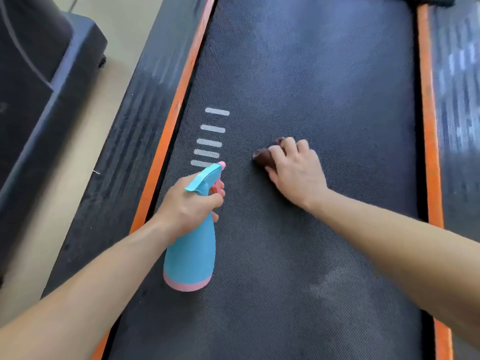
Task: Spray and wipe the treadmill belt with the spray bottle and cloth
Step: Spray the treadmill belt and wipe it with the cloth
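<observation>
The dark textured treadmill belt fills the middle of the head view. My left hand grips the neck of a blue spray bottle with a pink base, its nozzle pointing away over the belt's left part. To the right, my right hand holds a bunched dark brown cloth down on the belt. Most of the cloth is hidden under my fingers.
Orange strips run along both sides of the belt, with dark ribbed side rails outside them. Several white stripes mark the belt near the bottle's nozzle. A dark machine base stands on the beige floor at the left.
</observation>
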The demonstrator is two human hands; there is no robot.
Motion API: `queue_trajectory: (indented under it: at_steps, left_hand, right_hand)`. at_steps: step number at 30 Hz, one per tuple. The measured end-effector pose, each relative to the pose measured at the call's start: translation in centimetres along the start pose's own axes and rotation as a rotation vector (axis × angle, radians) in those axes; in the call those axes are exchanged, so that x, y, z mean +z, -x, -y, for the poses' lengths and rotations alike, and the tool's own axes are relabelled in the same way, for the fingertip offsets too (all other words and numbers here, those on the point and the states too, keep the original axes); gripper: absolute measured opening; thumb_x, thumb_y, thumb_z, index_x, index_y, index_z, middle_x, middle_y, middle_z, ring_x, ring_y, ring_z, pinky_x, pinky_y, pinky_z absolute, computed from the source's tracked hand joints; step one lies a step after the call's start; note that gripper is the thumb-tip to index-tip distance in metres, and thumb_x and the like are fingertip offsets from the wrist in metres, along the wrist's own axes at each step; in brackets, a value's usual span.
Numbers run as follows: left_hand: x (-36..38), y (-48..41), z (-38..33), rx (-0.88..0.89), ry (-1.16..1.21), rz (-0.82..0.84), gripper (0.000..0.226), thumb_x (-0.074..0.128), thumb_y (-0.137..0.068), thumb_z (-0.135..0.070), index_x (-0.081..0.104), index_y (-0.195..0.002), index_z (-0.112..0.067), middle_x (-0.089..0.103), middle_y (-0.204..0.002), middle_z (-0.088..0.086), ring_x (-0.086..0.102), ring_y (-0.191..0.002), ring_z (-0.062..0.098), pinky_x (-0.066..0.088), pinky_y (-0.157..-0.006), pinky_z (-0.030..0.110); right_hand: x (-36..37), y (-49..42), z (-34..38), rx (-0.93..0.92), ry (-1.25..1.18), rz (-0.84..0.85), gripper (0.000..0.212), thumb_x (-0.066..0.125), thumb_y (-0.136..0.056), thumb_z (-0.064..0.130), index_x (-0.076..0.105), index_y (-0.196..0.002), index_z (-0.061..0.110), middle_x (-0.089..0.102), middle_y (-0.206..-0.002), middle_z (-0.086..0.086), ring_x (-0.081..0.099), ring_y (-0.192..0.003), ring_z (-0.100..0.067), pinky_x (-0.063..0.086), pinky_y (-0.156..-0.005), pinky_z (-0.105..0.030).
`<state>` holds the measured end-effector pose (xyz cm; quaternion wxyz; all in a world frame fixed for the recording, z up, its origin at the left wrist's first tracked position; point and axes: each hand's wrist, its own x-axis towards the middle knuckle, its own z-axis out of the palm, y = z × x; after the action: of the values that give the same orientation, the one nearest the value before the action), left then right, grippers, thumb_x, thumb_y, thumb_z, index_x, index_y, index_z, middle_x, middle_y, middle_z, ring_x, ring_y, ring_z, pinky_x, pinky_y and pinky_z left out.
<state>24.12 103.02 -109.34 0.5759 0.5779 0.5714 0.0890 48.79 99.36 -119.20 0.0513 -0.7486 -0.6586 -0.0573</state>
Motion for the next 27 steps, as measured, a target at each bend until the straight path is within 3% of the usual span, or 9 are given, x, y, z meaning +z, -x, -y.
queue_trajectory:
  at_steps: [3, 6, 8, 11, 13, 16, 22, 24, 27]
  left_hand:
    - [0.2, 0.1, 0.1, 0.015, 0.0, -0.009, 0.032, 0.07, -0.086, -0.007, 0.077, -0.109, -0.028, 0.076, -0.107, 0.0, 0.073, -0.085, 0.024, 0.063, -0.067, 0.03]
    - [1.1, 0.3, 0.1, 0.002, -0.01, 0.018, 0.043, 0.069, -0.077, -0.018, 0.078, -0.118, -0.028, 0.076, -0.108, 0.002, 0.073, -0.078, 0.022, 0.063, -0.067, 0.031]
    - [2.0, 0.3, -0.1, -0.006, -0.034, 0.046, 0.038, 0.069, -0.075, -0.021, 0.078, -0.111, -0.028, 0.077, -0.107, 0.002, 0.073, -0.072, 0.02, 0.064, -0.069, 0.034]
    - [3.7, 0.6, -0.7, -0.012, -0.058, 0.123, 0.037, 0.067, -0.069, -0.026, 0.078, -0.102, -0.038, 0.077, -0.108, 0.002, 0.076, -0.079, 0.022, 0.067, -0.081, 0.049]
    - [4.9, 0.8, -1.4, -0.021, -0.087, 0.146, 0.026, 0.068, -0.067, -0.027, 0.078, -0.091, -0.033, 0.077, -0.107, 0.003, 0.078, -0.085, 0.027, 0.067, -0.082, 0.054]
    - [6.5, 0.7, -2.4, -0.032, -0.106, 0.173, 0.036, 0.069, -0.066, -0.027, 0.079, -0.1, -0.028, 0.077, -0.106, 0.004, 0.078, -0.094, 0.034, 0.066, -0.082, 0.056]
    - [8.7, -0.1, -3.5, -0.02, -0.098, 0.186, 0.051, 0.072, -0.056, -0.035, 0.08, -0.106, -0.034, 0.078, -0.106, 0.005, 0.079, -0.094, 0.035, 0.066, -0.084, 0.055]
    - [8.6, -0.1, -3.3, -0.023, -0.119, 0.193, 0.053, 0.069, -0.054, -0.037, 0.079, -0.106, -0.037, 0.079, -0.105, 0.002, 0.08, -0.09, 0.032, 0.066, -0.086, 0.053]
    - [7.6, 0.3, -2.9, -0.057, -0.141, 0.174, 0.038, 0.068, -0.062, -0.03, 0.077, -0.096, -0.016, 0.078, -0.108, 0.005, 0.08, -0.087, 0.032, 0.066, -0.085, 0.054]
  right_hand:
    - [-0.8, 8.1, 1.7, -0.278, -0.106, -0.008, 0.035, 0.063, -0.09, 0.046, 0.062, -0.111, 0.018, 0.057, -0.109, -0.01, 0.052, -0.089, -0.034, 0.046, -0.067, -0.044]
    - [-1.4, 13.0, 0.8, -0.441, -0.158, 0.057, 0.033, 0.059, -0.095, 0.047, 0.061, -0.115, 0.021, 0.058, -0.11, -0.006, 0.054, -0.09, -0.031, 0.047, -0.069, -0.045]
    - [-1.0, 12.2, -1.6, -0.302, -0.126, 0.04, 0.036, 0.057, -0.095, 0.05, 0.062, -0.116, 0.021, 0.059, -0.11, -0.007, 0.055, -0.091, -0.033, 0.05, -0.069, -0.047]
    - [-0.9, 8.6, -5.9, 0.128, -0.059, -0.005, 0.043, 0.053, -0.092, 0.05, 0.061, -0.118, 0.016, 0.056, -0.112, -0.016, 0.053, -0.092, -0.039, 0.054, -0.071, -0.051]
    - [-1.2, 7.8, -7.0, 0.281, -0.042, 0.014, 0.042, 0.06, -0.091, 0.046, 0.061, -0.118, 0.014, 0.055, -0.113, -0.018, 0.053, -0.094, -0.041, 0.054, -0.072, -0.051]
    - [-1.8, 10.8, -4.5, 0.227, 0.0, -0.017, 0.037, 0.062, -0.088, 0.044, 0.061, -0.112, 0.016, 0.056, -0.106, -0.015, 0.052, -0.089, -0.037, 0.049, -0.067, -0.047]
    - [-2.7, 19.0, -1.1, -0.185, -0.138, 0.026, 0.034, 0.062, -0.091, 0.044, 0.064, -0.113, 0.019, 0.06, -0.104, -0.009, 0.054, -0.088, -0.034, 0.045, -0.067, -0.045]
    - [-2.3, 17.6, -2.4, -0.16, -0.125, 0.018, 0.035, 0.064, -0.091, 0.045, 0.064, -0.114, 0.019, 0.06, -0.106, -0.009, 0.054, -0.088, -0.035, 0.047, -0.067, -0.046]
    - [-1.4, 12.8, -4.0, -0.01, -0.076, -0.008, 0.039, 0.066, -0.089, 0.045, 0.063, -0.115, 0.016, 0.058, -0.109, -0.014, 0.053, -0.09, -0.037, 0.048, -0.067, -0.047]
